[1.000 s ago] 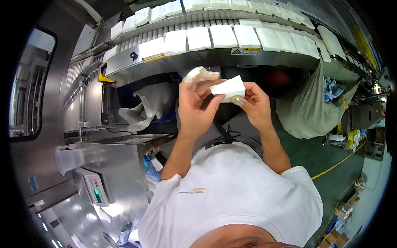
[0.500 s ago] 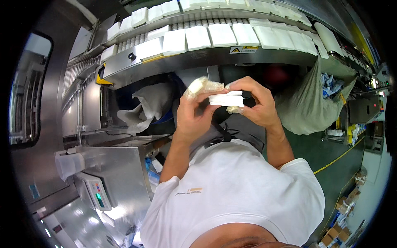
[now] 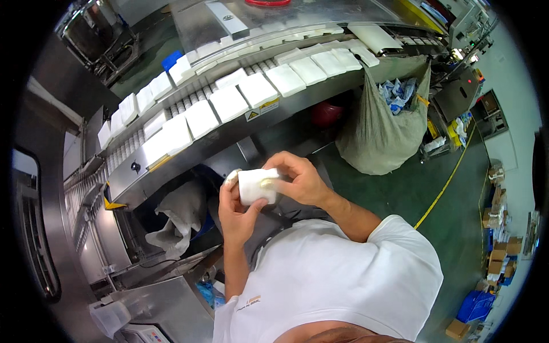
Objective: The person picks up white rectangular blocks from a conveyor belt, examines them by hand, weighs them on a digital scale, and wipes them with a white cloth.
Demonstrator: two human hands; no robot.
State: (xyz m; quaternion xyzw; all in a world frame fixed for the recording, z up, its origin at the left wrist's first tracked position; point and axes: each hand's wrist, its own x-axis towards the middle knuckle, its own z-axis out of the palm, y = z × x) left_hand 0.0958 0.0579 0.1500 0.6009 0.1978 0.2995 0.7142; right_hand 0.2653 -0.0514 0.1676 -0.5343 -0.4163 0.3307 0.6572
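A folded white pad (image 3: 251, 187) of soft sheet material is held up in front of my body. My left hand (image 3: 235, 216) grips it from the left, thumb on the near face and fingers behind. At its right edge, my right hand (image 3: 304, 182) has thumb and forefinger closed on the pad; those fingertips are slightly blurred. Pale translucent covers sit on some fingertips of both hands. Beyond my hands, similar flat white pads (image 3: 229, 104) lie in rows along a roller conveyor (image 3: 184, 105).
A large grey-green cloth sack (image 3: 366, 134) with blue-white scraps hangs at the conveyor's right. Below the conveyor on the left is a bin with a white bag (image 3: 177, 214). A steel cabinet (image 3: 166, 308) stands at lower left, a clear plastic tub (image 3: 110, 317) beside it.
My view has swung, so the conveyor now runs diagonally. The pad, edge-on before, now shows its broad face. My right hand has shifted to the pad's right edge.
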